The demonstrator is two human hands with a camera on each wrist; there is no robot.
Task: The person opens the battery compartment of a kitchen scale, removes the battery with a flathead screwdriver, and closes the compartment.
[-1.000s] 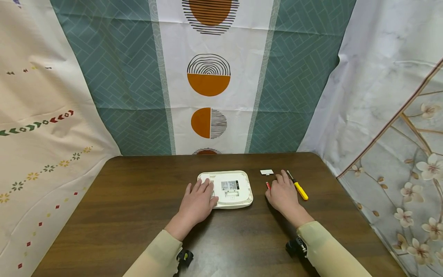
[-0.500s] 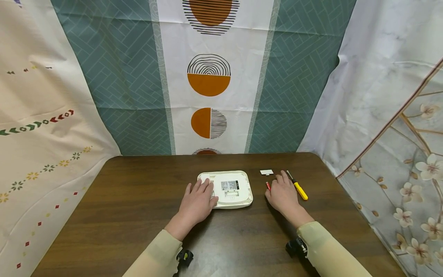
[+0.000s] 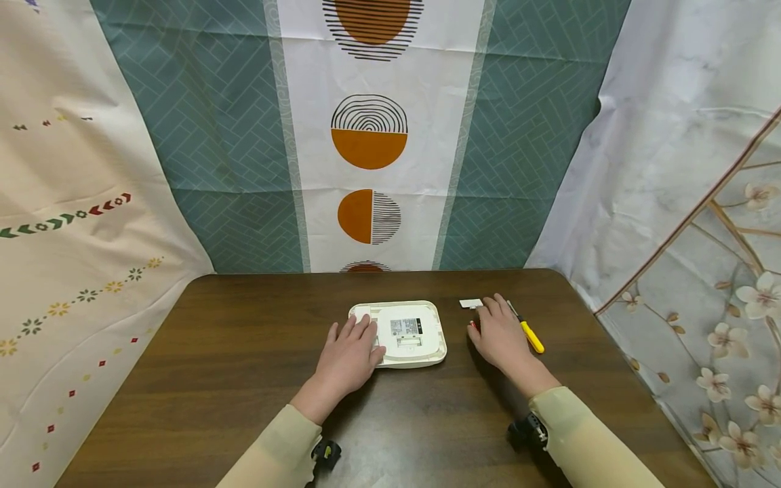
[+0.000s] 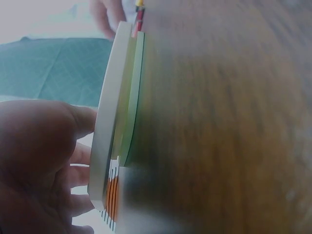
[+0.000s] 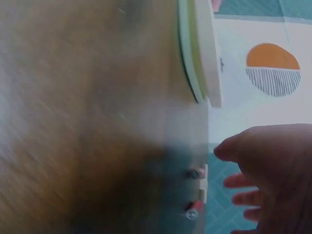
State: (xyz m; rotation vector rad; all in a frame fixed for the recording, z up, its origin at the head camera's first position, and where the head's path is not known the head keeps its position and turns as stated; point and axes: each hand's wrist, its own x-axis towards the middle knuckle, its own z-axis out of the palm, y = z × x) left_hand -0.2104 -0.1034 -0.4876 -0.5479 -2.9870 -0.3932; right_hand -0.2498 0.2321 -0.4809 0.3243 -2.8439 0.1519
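A flat white device (image 3: 421,312) with rounded corners lies on the table, its labelled face with a small recess turned up. My left hand (image 3: 349,351) rests on its left side with relaxed, spread fingers. To the right of the device my right hand (image 3: 502,335) hovers with loosely bent fingers and nothing in its grasp. In the right wrist view two red batteries, one upper (image 5: 196,173) and one lower (image 5: 193,209), lie on the table below that hand. A small white cover (image 3: 468,303) lies just beyond its fingertips, partly hidden by them.
A screwdriver with a yellow handle (image 3: 533,337) lies to the right of the right hand. The brown wooden table (image 3: 244,352) ends at the back against a patterned curtain (image 3: 378,237). More cloth hangs at both sides.
My right hand has lifted slightly and shifted forward; its fingers now overlap the white cover's right end and hide more of the red battery. The left hand and device have stayed put.
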